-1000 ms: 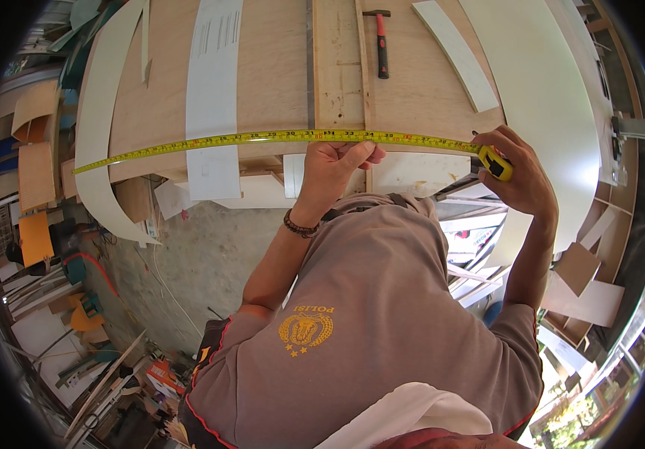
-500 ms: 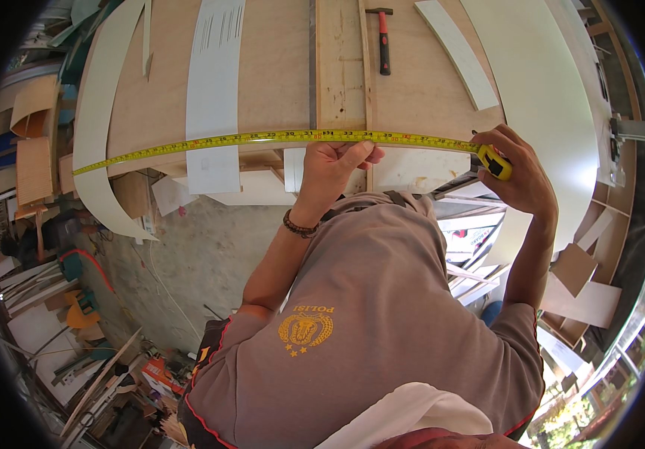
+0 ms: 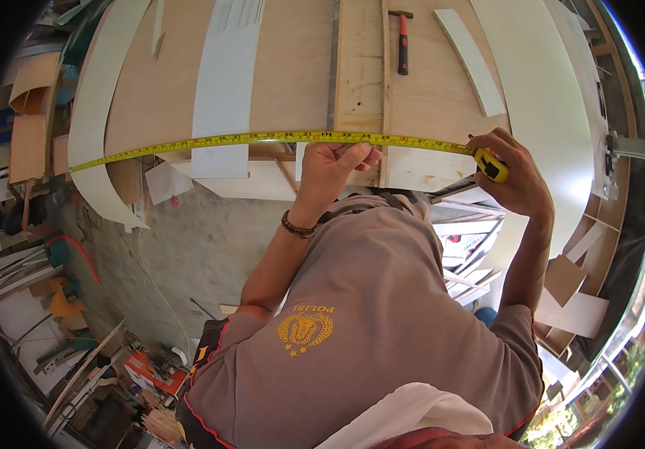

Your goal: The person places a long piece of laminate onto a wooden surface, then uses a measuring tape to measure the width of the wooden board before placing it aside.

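Note:
A yellow tape measure has its long blade (image 3: pixel 262 138) drawn out across the near side of a wooden work surface (image 3: pixel 292 67). My left hand (image 3: pixel 333 161), with a dark braided band on the wrist, pinches the lower edge of the blade near the middle. On the right, my right hand (image 3: pixel 517 168) is wrapped round the yellow and black tape case (image 3: pixel 491 166). A small dark tip shows by its fingers; I cannot tell what it is. The blade's far left end reaches a pale curved strip (image 3: pixel 87 120) and crosses over a white panel (image 3: pixel 223 82).
A hammer (image 3: pixel 403 49) with a red and black handle lies beyond a wooden channel (image 3: pixel 360 75). Right of it are a narrow white strip (image 3: pixel 470 63) and a wide pale sheet (image 3: pixel 543 97). Offcuts and tools crowd the concrete floor's (image 3: pixel 188 254) left side.
My view has shifted, so the panels, channel and hammer appear slightly further right against my hands. Both hands keep their grips, and the blade stays stretched out.

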A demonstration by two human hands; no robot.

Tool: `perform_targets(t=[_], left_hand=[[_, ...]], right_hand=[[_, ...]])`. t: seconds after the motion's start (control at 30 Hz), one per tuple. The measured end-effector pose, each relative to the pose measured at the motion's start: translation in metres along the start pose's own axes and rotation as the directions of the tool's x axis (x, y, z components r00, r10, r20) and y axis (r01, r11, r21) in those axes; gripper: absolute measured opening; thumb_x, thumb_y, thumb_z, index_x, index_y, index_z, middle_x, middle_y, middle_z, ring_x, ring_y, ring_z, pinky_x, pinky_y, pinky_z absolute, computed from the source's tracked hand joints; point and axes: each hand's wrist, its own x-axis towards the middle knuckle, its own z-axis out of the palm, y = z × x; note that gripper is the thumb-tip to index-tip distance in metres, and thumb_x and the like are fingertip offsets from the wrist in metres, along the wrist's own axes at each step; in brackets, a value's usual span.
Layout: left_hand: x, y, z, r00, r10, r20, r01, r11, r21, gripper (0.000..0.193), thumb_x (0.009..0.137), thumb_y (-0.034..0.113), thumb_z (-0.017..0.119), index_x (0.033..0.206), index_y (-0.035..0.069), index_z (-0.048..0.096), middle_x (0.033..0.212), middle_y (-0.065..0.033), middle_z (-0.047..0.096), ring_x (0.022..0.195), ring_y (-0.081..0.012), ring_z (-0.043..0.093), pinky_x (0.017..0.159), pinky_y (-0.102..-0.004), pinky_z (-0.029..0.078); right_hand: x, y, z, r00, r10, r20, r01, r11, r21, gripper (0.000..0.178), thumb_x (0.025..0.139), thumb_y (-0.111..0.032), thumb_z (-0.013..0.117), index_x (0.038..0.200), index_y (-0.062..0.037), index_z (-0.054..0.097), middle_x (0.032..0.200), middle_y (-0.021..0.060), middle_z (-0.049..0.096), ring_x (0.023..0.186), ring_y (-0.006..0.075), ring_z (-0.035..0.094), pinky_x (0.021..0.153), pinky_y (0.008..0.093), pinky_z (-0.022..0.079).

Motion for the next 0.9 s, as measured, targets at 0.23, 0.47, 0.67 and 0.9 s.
perform_targets(t=[0.23, 0.47, 0.67, 0.9], left_hand=[[-0.031, 0.002, -0.036, 0.999, 0.021, -0.027, -0.022, 0.999, -0.043, 0.02, 0.098, 0.014, 0.067, 0.105, -0.003, 0.077, 0.093, -0.0113, 0.078, 0.082, -0.0152, 0.073, 0.075, -0.0306, 0.059], [-0.071, -0.001, -0.082, 0.996, 0.024, -0.089, -0.032, 0.996, -0.085, 0.02, 0.098, 0.013, 0.068, 0.105, -0.003, 0.077, 0.091, -0.0112, 0.078, 0.081, -0.015, 0.073, 0.074, -0.0298, 0.059], [-0.105, -0.006, -0.122, 0.989, 0.064, -0.135, -0.078, 0.992, -0.096, 0.02, 0.098, 0.013, 0.068, 0.107, -0.003, 0.076, 0.091, -0.0126, 0.078, 0.081, -0.0157, 0.074, 0.073, -0.0291, 0.059], [-0.13, -0.009, -0.144, 0.975, 0.06, -0.212, -0.088, 0.988, -0.128, 0.019, 0.098, 0.011, 0.068, 0.108, -0.003, 0.075, 0.092, -0.0129, 0.078, 0.082, -0.0156, 0.074, 0.072, -0.0282, 0.06]], right_hand=[[0.003, -0.035, 0.025, 0.999, -0.034, 0.025, 0.034, 0.999, -0.006, 0.043, 0.075, 0.0, 0.074, 0.116, -0.0091, 0.066, 0.105, 0.0129, 0.063, 0.097, 0.0347, 0.065, 0.088, 0.0438, 0.053], [0.009, -0.081, 0.058, 0.995, -0.069, 0.07, 0.072, 0.997, -0.042, 0.044, 0.074, 0.0, 0.075, 0.115, -0.0101, 0.066, 0.104, 0.0121, 0.063, 0.097, 0.034, 0.066, 0.088, 0.0435, 0.052], [0.022, -0.11, 0.088, 0.981, -0.139, 0.133, 0.144, 0.989, -0.025, 0.045, 0.074, -0.001, 0.076, 0.116, -0.0104, 0.066, 0.105, 0.0124, 0.064, 0.098, 0.0343, 0.066, 0.088, 0.0431, 0.052], [0.035, -0.133, 0.105, 0.964, -0.192, 0.187, 0.201, 0.979, -0.03, 0.051, 0.071, 0.003, 0.077, 0.119, -0.0072, 0.064, 0.11, 0.0141, 0.065, 0.098, 0.0345, 0.065, 0.088, 0.0405, 0.051]])
